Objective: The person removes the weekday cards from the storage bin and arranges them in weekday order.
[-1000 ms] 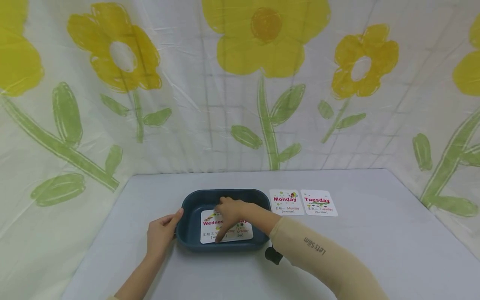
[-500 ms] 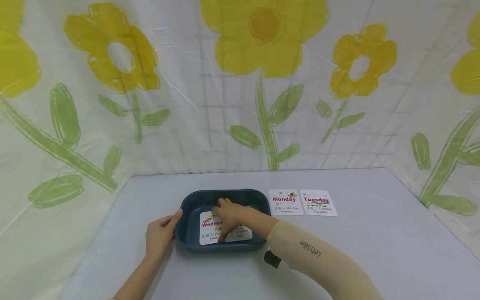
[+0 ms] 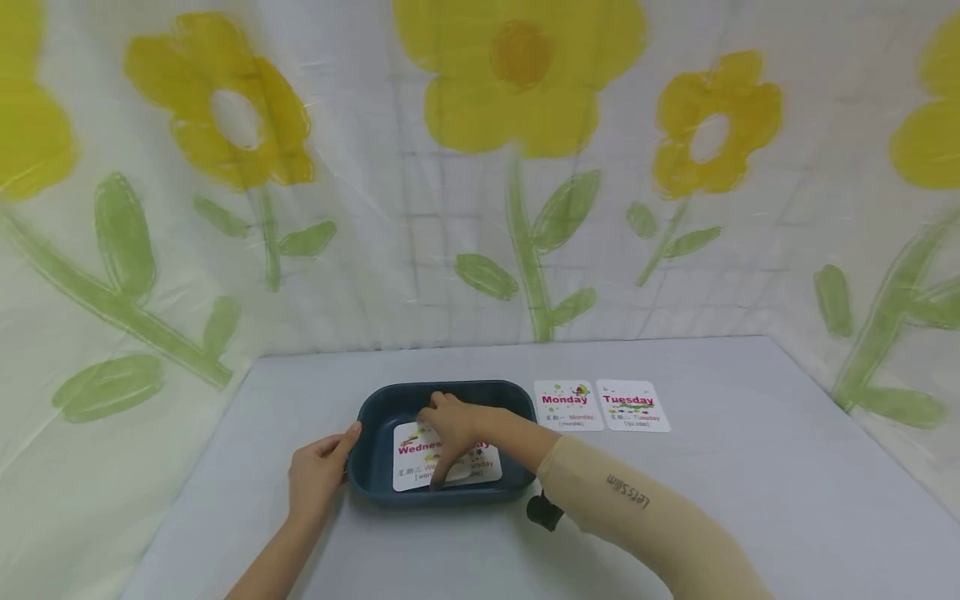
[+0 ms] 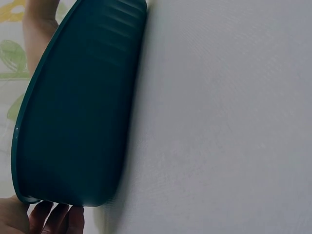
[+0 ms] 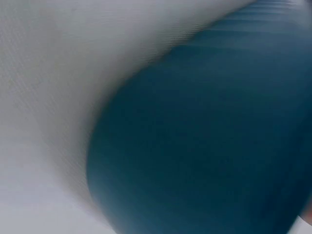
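Note:
A dark blue-green plastic tub [image 3: 450,498] stands on the white table. My left hand [image 3: 317,475] grips its left end, thumb on the rim; in the left wrist view, curled fingers [image 4: 54,220] lie under the tub's edge. Inside the tub lie a Wednesday card [image 3: 409,473] and a second card [image 3: 489,467], partly hidden, whose visible letters end in "ursday". My right hand [image 3: 459,427] reaches in over the cards, its fingers toward the Wednesday card's far edge and its thumb at the near edge. The right wrist view shows mostly the tub's outer wall [image 5: 195,136].
A Monday card [image 3: 568,407] and a Tuesday card [image 3: 632,407] lie side by side, right of the tub. A small black object [image 3: 543,512] shows beneath the right forearm. Behind the table [image 3: 720,483] hangs a flower-printed curtain [image 3: 360,283].
The head view has shifted slightly. The Wednesday card shifts a little in the tub under my right hand; my left hand keeps its hold on the rim.

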A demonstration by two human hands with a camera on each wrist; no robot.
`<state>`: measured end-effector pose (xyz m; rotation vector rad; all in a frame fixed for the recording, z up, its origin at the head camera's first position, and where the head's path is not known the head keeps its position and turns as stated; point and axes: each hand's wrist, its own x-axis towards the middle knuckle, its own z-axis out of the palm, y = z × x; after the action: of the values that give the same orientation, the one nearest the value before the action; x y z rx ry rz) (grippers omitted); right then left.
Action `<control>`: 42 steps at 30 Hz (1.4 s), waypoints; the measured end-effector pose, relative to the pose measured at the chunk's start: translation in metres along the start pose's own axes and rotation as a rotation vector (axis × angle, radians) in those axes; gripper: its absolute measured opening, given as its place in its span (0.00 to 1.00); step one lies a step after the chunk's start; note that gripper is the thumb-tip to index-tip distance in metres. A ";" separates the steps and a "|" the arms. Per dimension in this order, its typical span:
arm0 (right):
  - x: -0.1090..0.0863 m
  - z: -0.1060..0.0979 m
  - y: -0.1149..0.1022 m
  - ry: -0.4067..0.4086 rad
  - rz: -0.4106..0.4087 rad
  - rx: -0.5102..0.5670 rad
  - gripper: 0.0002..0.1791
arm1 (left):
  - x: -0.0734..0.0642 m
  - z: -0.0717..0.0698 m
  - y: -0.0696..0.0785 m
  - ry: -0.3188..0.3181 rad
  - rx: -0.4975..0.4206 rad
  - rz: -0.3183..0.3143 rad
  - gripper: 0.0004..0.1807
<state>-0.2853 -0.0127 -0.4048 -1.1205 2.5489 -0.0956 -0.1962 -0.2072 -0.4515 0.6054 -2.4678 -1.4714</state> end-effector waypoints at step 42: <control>-0.066 -0.035 0.040 0.066 0.072 0.010 0.56 | 0.004 -0.008 0.004 -0.055 -0.144 -0.119 0.37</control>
<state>-0.2837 0.0597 -0.3609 -1.0376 2.6410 -0.1289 -0.1976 -0.2130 -0.4444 0.7024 -2.3751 -1.7148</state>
